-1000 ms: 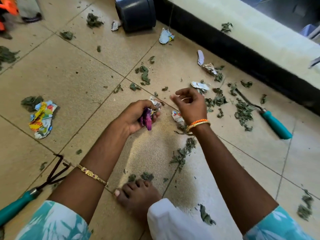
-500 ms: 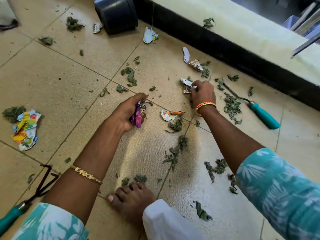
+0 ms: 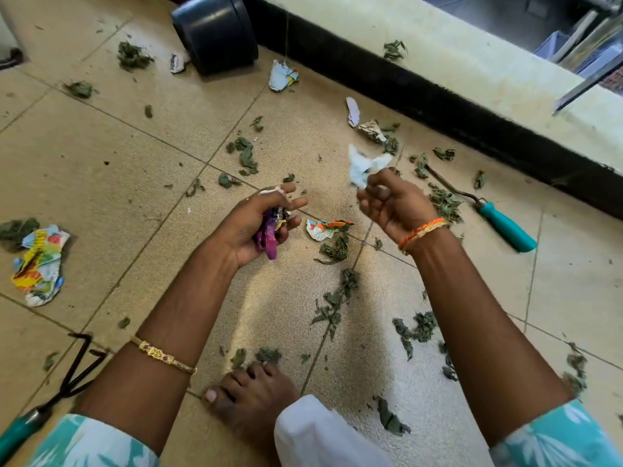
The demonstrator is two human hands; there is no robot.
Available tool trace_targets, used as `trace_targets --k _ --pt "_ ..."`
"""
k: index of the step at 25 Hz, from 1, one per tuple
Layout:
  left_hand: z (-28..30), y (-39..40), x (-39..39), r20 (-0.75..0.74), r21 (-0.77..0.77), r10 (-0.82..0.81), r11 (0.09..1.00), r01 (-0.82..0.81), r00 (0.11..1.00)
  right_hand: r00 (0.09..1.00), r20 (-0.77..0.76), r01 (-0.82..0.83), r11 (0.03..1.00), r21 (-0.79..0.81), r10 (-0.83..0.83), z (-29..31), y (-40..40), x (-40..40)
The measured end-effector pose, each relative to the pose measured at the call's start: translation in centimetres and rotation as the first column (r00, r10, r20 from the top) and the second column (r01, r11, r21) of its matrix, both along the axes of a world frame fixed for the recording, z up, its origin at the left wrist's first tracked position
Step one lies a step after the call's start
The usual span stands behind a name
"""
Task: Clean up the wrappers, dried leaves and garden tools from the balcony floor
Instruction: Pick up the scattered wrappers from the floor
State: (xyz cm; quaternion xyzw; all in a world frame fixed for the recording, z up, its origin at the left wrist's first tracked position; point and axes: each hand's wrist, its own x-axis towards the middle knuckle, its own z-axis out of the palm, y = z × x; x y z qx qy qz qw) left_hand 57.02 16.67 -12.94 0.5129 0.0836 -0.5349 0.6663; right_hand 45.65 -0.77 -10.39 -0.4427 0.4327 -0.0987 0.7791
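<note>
Head view. The right hand (image 3: 397, 207) is raised above the balcony floor (image 3: 101, 156), and its fingers (image 3: 369, 192) pinch a crumpled white wrapper (image 3: 362, 166) by its lower edge. The left hand (image 3: 259, 224) is turned palm-up. Its lower fingers curl around a bundle of collected wrappers (image 3: 269, 234), purple foil outermost, while the upper two fingers extend loosely.

More litter lies on the floor: a colourful wrapper (image 3: 325, 229) between the hands, a large yellow-printed wrapper (image 3: 38, 264) at far left, and pale scraps (image 3: 283, 75) near the overturned dark pot (image 3: 215, 32). Dried leaves (image 3: 337, 298) are scattered throughout. A teal-handled tool (image 3: 505, 227) lies near the black kerb (image 3: 438, 106). A hand rake (image 3: 67, 375) lies at lower left.

Handling: the wrappers appear light, thin and crushable. A fingertip pinch on any raised fold should suffice, and compressing them in the palm keeps the bundle compact. The leaves look brittle and are likely to crumble, so gather them by scooping. The tools look rigid; grasp them at the teal handles.

Change from half a second ago: the right hand was then down at the floor on this white wrapper near the leaves. It is now lifted clear and drawn toward the left hand, whose upper fingers have opened.
</note>
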Motion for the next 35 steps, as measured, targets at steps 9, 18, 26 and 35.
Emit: trace_targets --k 9,18,26,35 --pt "-0.3 -1.9 0.0 0.13 0.169 0.104 0.978 -0.125 0.986 0.872 -0.399 -0.472 0.704 -0.531 0.284 -2.6 0.4 3.8" --pt "0.0 -3.9 4.0 0.173 0.179 0.115 0.973 -0.146 0.978 0.531 -0.847 -0.837 0.137 -0.53 -0.036 -5.9 -9.0 8.3" --pt "-0.8 -3.8 4.1 0.077 0.038 0.098 0.994 -0.101 0.992 0.968 -0.03 0.182 0.777 -0.602 -0.25 -3.3 -4.9 6.0" --pt "-0.2 -6.5 3.2 0.051 -0.013 -0.007 1.0 0.008 0.999 0.933 -0.185 -0.36 0.831 -0.424 0.31 -2.3 -0.2 7.3"
